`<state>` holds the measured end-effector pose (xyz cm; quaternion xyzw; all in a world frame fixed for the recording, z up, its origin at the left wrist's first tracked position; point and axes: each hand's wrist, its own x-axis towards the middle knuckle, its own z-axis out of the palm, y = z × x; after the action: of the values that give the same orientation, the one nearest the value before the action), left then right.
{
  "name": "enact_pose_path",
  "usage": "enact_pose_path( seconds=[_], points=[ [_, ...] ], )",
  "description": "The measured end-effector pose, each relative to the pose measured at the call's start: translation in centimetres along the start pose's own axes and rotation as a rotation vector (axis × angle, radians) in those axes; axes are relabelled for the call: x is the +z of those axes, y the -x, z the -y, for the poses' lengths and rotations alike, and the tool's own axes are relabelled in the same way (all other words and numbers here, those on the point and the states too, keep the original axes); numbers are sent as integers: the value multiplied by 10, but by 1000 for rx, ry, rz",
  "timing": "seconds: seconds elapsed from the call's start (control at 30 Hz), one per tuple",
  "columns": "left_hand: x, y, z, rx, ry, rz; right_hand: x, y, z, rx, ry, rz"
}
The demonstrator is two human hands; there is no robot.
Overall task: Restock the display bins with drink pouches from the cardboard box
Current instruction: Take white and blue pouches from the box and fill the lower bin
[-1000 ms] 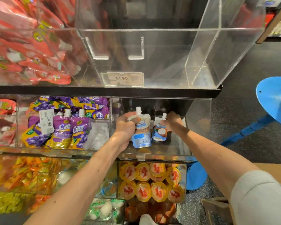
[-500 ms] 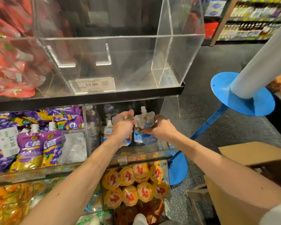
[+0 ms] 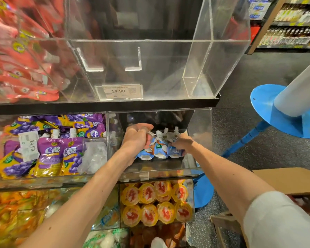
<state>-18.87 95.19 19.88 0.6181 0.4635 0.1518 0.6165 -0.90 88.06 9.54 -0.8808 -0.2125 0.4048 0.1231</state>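
Note:
Three blue-and-white drink pouches [image 3: 160,147] with white spouts stand upright in a row inside the clear middle-shelf bin [image 3: 202,133]. My left hand [image 3: 137,138] is closed around the leftmost pouch near its top. My right hand [image 3: 182,143] grips the rightmost pouch at its side. Both forearms reach into the bin over its front lip. The cardboard box [image 3: 286,179] shows at the lower right, partly behind my right sleeve.
Purple grape pouches [image 3: 61,153] fill the bin to the left. A clear bin [image 3: 150,68] with a 14.90 price tag sits on the shelf above, red packs [image 3: 21,59] beside it. Yellow-lidded cups [image 3: 156,203] lie below. A blue stand base [image 3: 268,111] is at the right.
The pouches have gone down and now stand side by side in the bin. Both hands have lowered with them. The camera has swung right, showing more floor and the box.

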Motion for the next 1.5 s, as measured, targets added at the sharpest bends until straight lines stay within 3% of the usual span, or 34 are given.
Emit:
enact_pose_path(
  seconds=[0.13,0.2,0.33,0.5,0.57,0.63,0.73,0.8,0.87,0.97,1.03,1.07,1.13,1.2,1.23,1.33,1.37,1.5],
  points=[
    [0,0,4,-26,-1,-31,10,-26,-3,-152,90,-98],
    [0,0,6,-18,-19,-43,23,-49,-8,-176,221,-189],
    [1,3,6,-2,-24,-43,29,-50,-13,-149,212,-343],
    [-1,12,0,34,-2,29,17,-19,-4,-190,313,-302],
    [-6,13,-5,44,10,34,3,11,13,-323,335,-314],
    [-12,10,-11,54,9,28,-10,49,25,-542,147,-165],
    [-12,6,-19,5,72,34,-15,104,28,-726,-264,294],
    [-5,5,-22,-52,145,55,-10,118,23,-739,-363,356],
    [6,4,-21,-63,202,101,-1,112,18,-743,-368,150],
    [23,2,-11,25,94,117,3,91,8,-523,-408,-64],
    [25,-1,2,98,-225,55,-4,87,0,-368,-432,-36],
    [25,-1,9,80,-317,124,-9,85,-4,-315,-471,8],
    [27,-9,22,-122,-222,359,-21,88,-9,-271,-643,142],
    [34,-17,30,-279,15,473,-29,89,-9,-237,-745,166],
    [39,-24,34,-271,24,456,-29,85,-9,-222,-695,68],
    [66,-43,37,-236,15,283,-22,75,-10,-233,-126,-366],
    [78,-48,36,-214,-9,264,-18,75,-10,-279,-45,-436],
    [112,-58,30,-125,-455,231,-18,70,-10,-293,142,-262]
  ],
)
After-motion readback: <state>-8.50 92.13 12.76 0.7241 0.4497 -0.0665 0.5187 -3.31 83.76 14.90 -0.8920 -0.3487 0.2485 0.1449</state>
